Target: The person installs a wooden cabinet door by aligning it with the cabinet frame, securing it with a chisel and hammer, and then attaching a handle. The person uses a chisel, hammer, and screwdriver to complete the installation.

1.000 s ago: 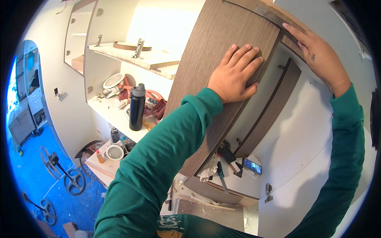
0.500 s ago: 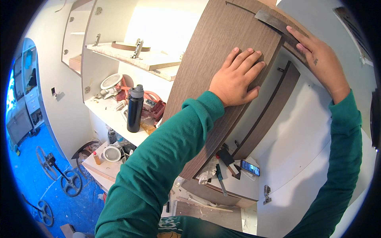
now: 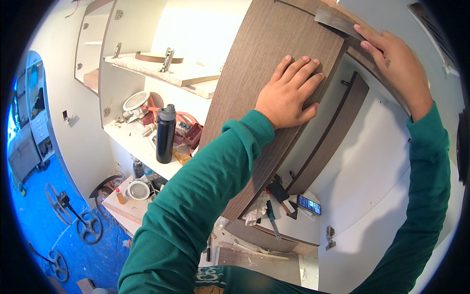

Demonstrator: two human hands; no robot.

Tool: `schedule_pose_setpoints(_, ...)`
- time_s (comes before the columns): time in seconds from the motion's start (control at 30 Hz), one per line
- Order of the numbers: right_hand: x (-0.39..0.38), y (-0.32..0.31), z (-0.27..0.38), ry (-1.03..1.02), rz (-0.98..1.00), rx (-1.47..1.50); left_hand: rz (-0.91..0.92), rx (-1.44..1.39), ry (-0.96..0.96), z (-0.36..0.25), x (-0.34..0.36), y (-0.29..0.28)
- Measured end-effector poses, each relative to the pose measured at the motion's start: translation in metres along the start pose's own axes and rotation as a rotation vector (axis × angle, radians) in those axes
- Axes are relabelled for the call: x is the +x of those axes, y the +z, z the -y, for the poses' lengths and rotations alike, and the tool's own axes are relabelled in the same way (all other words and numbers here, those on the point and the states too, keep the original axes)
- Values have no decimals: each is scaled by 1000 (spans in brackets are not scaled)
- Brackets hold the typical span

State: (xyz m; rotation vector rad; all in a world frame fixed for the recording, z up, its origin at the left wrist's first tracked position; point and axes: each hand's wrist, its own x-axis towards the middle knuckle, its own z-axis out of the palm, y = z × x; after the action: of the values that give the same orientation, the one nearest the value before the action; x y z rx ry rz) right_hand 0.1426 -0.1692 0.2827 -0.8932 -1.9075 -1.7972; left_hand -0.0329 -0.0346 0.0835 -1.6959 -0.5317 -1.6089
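Observation:
My left hand (image 3: 289, 93) lies flat with spread fingers on a brown wood-grain cabinet door (image 3: 264, 54), near its right edge. At the door's upper right corner, my right hand (image 3: 399, 63) grips a flat grey metal file (image 3: 335, 23). The file's square end points left and rests along the door's top edge. My right index finger is stretched along it, and the palm side of the hand is hidden. Below the door's right edge, the open cabinet shows a narrow brown panel (image 3: 338, 127).
A dark bottle (image 3: 166, 134) stands on a cluttered white shelf (image 3: 129, 142) to the left. A phone (image 3: 309, 205) and a blue-handled tool (image 3: 273, 220) lie on the lower cabinet surface. Hinges stick out from the cabinet parts. Blue sheeting (image 3: 44, 206) covers the floor at far left.
The file and my right hand have shifted slightly against the door's top edge, the fingers a little higher. My left hand stays flat on the door. The whole view has moved slightly.

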Motion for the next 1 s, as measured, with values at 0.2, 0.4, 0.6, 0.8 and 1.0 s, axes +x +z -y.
schedule_pose_setpoints(0.2,-9,-1,-1,38,1,-14,4,-1,-5,-1,0,-1)
schedule_pose_setpoints(0.4,-6,1,4,37,3,-92,3,-10,2,-1,1,0)
schedule_pose_setpoints(0.6,-14,5,-1,54,-5,-19,5,1,4,-1,1,-1)
schedule_pose_setpoints(0.8,-9,14,-3,-24,-92,-9,-4,-1,10,-2,2,1)
schedule_pose_setpoints(1.0,-14,20,-8,-43,-161,20,4,15,3,-3,2,0)
